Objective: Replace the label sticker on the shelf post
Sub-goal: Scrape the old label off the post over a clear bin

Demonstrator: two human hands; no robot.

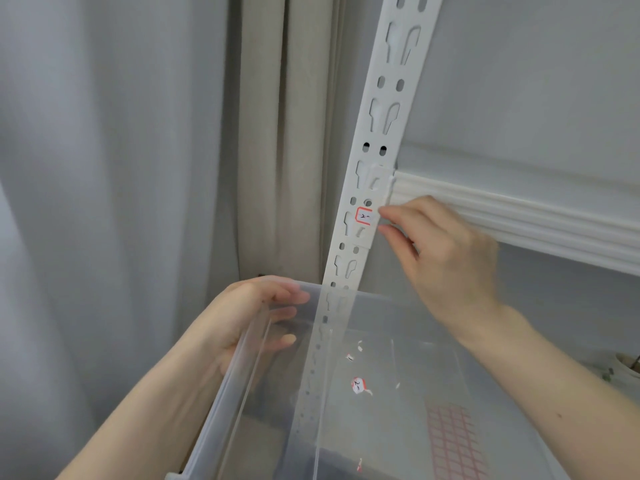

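A small white paper label sticker with a red border and a handwritten mark sat on the face of the white perforated metal shelf post, just below a pair of round holes and partly over one of the keyhole slots. Such a label would likely be thin, light and easy to tear, so the best place to take hold was probably a corner or the free edge at the post's right side, peeling or pressing slowly and flat.

The right hand was at that right edge of the post, forefinger and thumb extended with their tips close together beside the label; motion blur made it impossible to tell whether they pinched the sticker's edge or only touched the post.

Below the label, a clear plastic storage bin was held up in front of the lower post, and the left hand gripped its near rim, fingers curled over the edge. Inside the bin, well below the label, lay a crumpled old red-and-white sticker, several torn scraps, and a sheet of red-bordered blank labels.

Left of the post hung pale grey and beige curtains; right of it ran a white wall moulding.
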